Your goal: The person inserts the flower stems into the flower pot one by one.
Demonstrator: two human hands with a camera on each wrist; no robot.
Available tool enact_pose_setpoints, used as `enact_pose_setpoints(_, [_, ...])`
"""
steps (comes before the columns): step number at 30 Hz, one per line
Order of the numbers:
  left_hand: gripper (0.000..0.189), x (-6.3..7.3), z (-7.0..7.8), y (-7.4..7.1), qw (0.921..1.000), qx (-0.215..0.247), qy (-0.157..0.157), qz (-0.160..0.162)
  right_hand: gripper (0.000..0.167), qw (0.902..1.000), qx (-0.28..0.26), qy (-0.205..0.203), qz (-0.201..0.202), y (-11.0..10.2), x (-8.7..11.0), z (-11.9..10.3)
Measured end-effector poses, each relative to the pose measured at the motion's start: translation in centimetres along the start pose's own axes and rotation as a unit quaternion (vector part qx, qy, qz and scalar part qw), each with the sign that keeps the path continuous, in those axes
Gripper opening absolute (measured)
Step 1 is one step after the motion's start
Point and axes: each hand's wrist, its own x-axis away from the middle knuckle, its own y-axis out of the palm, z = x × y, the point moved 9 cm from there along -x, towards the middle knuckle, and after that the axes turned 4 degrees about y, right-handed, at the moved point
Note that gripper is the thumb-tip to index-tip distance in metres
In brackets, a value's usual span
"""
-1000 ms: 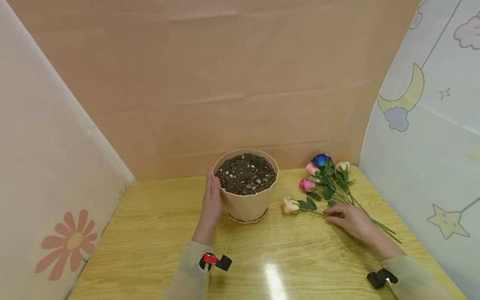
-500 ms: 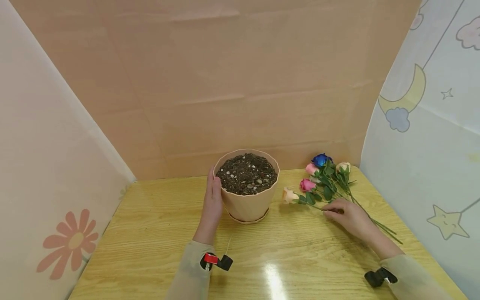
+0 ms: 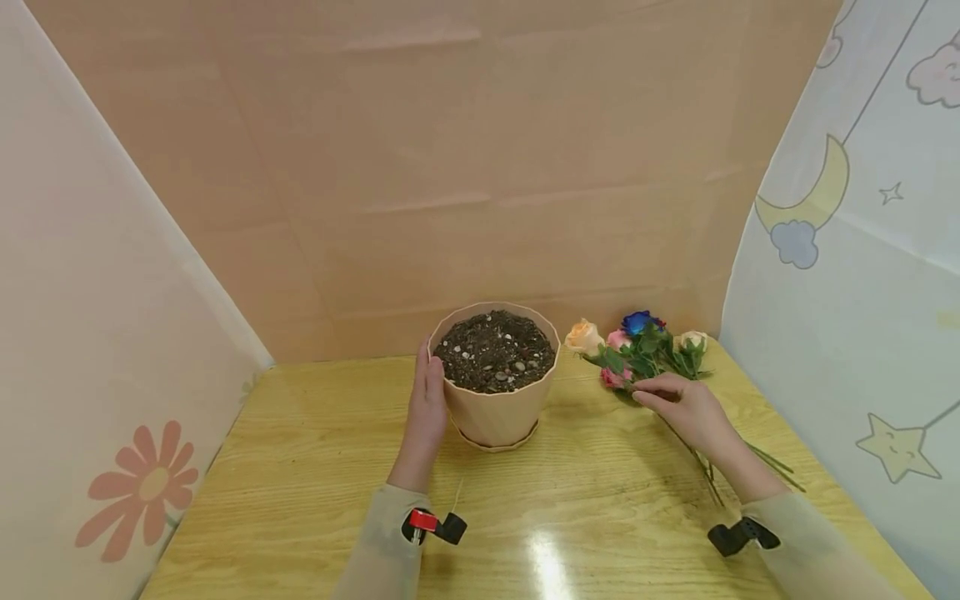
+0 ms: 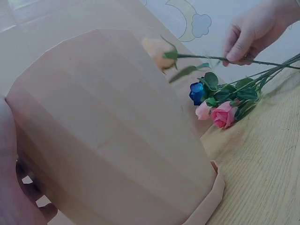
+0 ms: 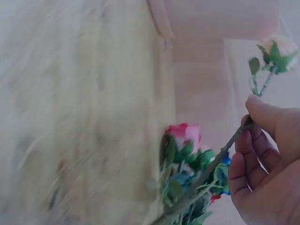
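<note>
- Right hand [image 3: 686,408] pinches peach, green-stemmed rose [image 3: 585,337] — lifted.
- Left hand [image 3: 426,408], straight-fingered, braces beige fluted pot [image 3: 495,415] — dark soil [image 3: 487,350] flowerless.
- Blue, pink, cream roses [image 3: 647,343] left lying, pot's three o'clock.

Head view: looking forward and down from above near side of table [image 3: 337,533], farthest back, taking in left hand [image 3: 426,408], right hand [image 3: 690,412], pot [image 3: 498,417], flowers [image 3: 651,346] and back wall [image 3: 375,167]. Left wrist: set close to pot's side, tilted, facing right past it toward flowers. Right wrist: close to right hand, rolled over, looking along rose [image 5: 281,54] toward pot. Shared between wrist views: pot, flowers, rose, right hand.
</note>
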Motion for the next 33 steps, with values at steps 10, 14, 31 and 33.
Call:
enact_pose_setpoints(10, [0.063,0.1,0.0,-0.1,1.0,-0.003,-0.003,0.005,0.036,0.9973,-0.068,0.001,0.029,-0.9,-1.7,-3.9])
enact_pose_setpoints(14, [0.064,0.0,0.0,-0.1,1.0,-0.006,0.0,0.006,0.038,0.9949,-0.094,0.001,0.036,-1.3,-2.4,-5.6])
enact_pose_setpoints(31, [0.062,0.0,0.1,0.0,0.9999,-0.001,-0.005,0.012,0.033,0.9722,-0.206,-0.056,0.097,-4.6,-4.9,-16.3])
enact_pose_setpoints(33, [0.063,0.1,0.2,0.0,0.9999,0.002,-0.008,0.01,0.034,0.9715,-0.207,-0.054,0.102,-4.9,-5.0,-17.5])
